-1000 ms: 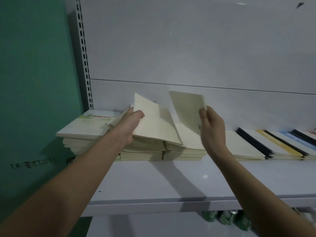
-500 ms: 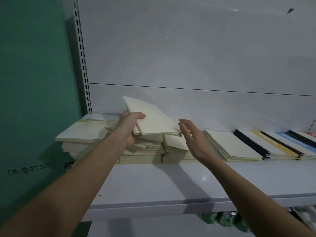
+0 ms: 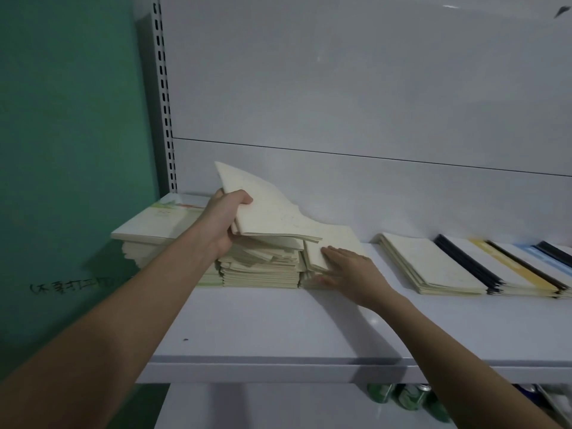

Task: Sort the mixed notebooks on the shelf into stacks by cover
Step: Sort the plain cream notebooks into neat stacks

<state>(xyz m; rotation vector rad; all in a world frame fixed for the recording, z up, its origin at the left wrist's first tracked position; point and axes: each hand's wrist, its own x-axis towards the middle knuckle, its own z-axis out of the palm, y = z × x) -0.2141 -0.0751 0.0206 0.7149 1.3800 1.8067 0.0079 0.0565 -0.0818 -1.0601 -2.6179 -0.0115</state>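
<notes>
A white metal shelf (image 3: 278, 329) runs across the lower half of the frame, its front lip catching dull light. Behind it rises a pale grey back panel (image 3: 356, 88) with one thin horizontal seam, and a slotted upright (image 3: 165, 94) stands at its left edge. A green wall (image 3: 68, 119) fills the left of the frame, with faint handwriting low down. Green cans (image 3: 405, 396) show under the shelf at lower right.

Cream notebooks sit in stacks (image 3: 263, 267) at centre frame. The left hand (image 3: 223, 221) grips a tilted bundle of cream notebooks (image 3: 266, 212), thumb on top, fingers curled beneath. The right hand (image 3: 346, 267) lies flat, fingers straight, on the neighbouring cream stack (image 3: 337, 239). A white-covered stack (image 3: 154, 224) sits leftmost; dark-spined notebooks (image 3: 510, 270) overlap at right.
</notes>
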